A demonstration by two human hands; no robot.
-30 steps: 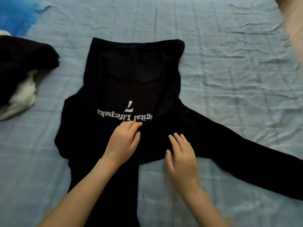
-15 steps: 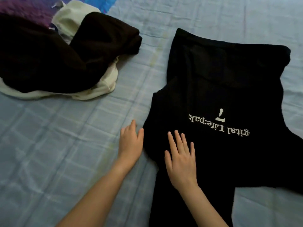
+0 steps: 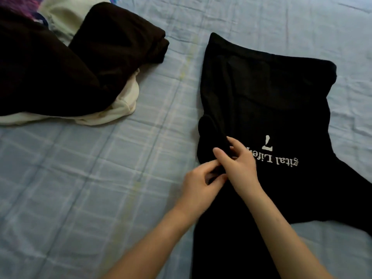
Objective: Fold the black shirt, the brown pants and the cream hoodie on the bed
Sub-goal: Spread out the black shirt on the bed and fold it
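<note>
The black shirt (image 3: 265,101) with white lettering lies spread on the blue bed (image 3: 80,188), right of centre, one sleeve running off to the lower right. At its left edge a fold of black cloth is raised. My left hand (image 3: 198,188) pinches that edge between thumb and fingers. My right hand (image 3: 239,166) grips the same fold just above it, fingers curled over the cloth. The brown pants (image 3: 60,63) lie heaped at the upper left on top of the cream hoodie (image 3: 120,109).
A purple and blue patterned fabric (image 3: 22,5) shows at the top left corner behind the heap. Bare checked sheet stretches across the lower left and between the heap and the shirt.
Both hands lay flat half a second ago, left on the sheet, right on the shirt. Now they have closed together on the shirt's left edge and lifted a fold.
</note>
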